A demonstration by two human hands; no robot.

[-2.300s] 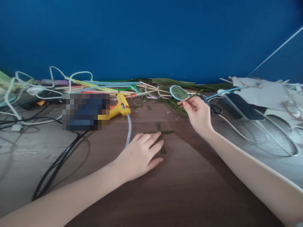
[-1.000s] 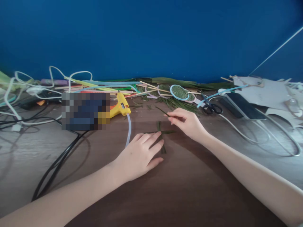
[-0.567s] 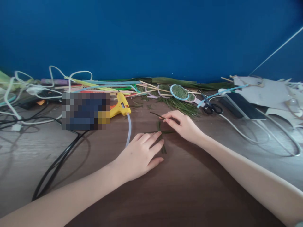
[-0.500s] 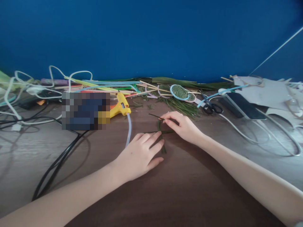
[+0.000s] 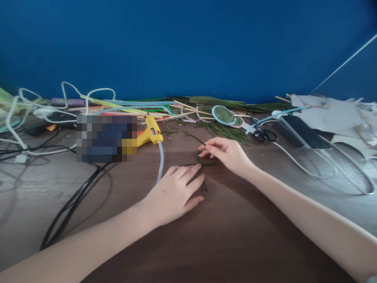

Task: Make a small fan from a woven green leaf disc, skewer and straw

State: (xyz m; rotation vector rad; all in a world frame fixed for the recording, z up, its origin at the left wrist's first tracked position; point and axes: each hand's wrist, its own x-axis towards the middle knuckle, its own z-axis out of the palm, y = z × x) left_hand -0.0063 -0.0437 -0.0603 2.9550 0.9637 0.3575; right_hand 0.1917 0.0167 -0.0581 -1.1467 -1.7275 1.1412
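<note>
My left hand (image 5: 178, 190) lies flat on the brown tabletop, fingers spread, with its fingertips on crossed green leaf strips (image 5: 209, 164). Part of those strips is hidden under the fingers. Just above the crossing, my right hand (image 5: 225, 153) pinches a thin dark green leaf strip (image 5: 196, 138) between thumb and fingers. The free end of that strip points up and to the left. A yellow glue gun (image 5: 149, 131) rests beyond my left hand, a translucent glue stick (image 5: 160, 161) reaching from its back end toward me.
Behind my hands lie a pile of cut green leaves (image 5: 226, 133), a blue-rimmed disc (image 5: 224, 115), black-handled scissors (image 5: 265, 135) and thin sticks (image 5: 185, 105). A phone (image 5: 308, 131) with a white cable is at the right. Black cables (image 5: 69, 204) and white cords (image 5: 13, 114) run along the left.
My right hand has shifted slightly to the right, and the leaf strip in it now tilts more steeply, its free end raised. My left hand has stayed in place.
</note>
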